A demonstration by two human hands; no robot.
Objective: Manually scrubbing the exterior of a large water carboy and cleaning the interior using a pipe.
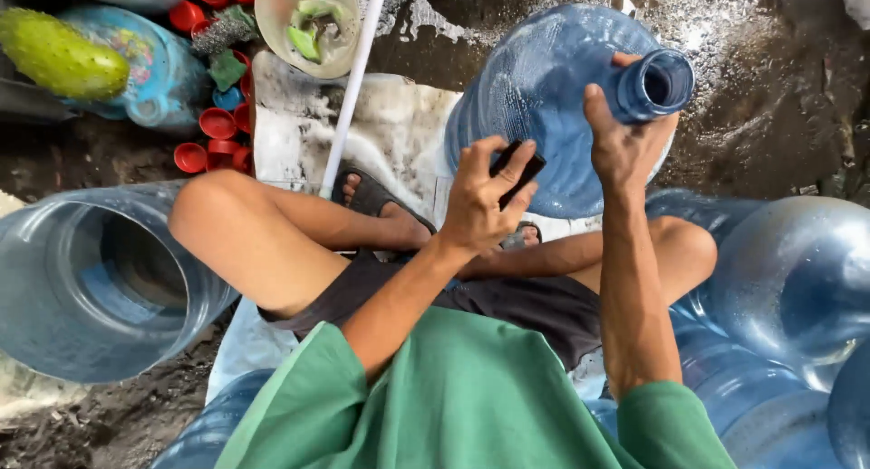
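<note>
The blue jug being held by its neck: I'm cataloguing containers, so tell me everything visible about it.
The big blue jug looks like translucent plastic, round-bodied with a short, open, capless neck. It lies tilted, mouth toward the upper right, over a dirty white cloth on wet ground. Its surface looks wet. The right hand grips the neck; the left hand, holding a small dark object, hovers in front of its body.

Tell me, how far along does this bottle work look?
Done: hard to tell; one big blue jug lies aside at the left. In hand: the right hand grips the neck of a wet blue jug, and the left hand holds a small dark object. Left: several jugs and loose red caps wait nearby.
</note>
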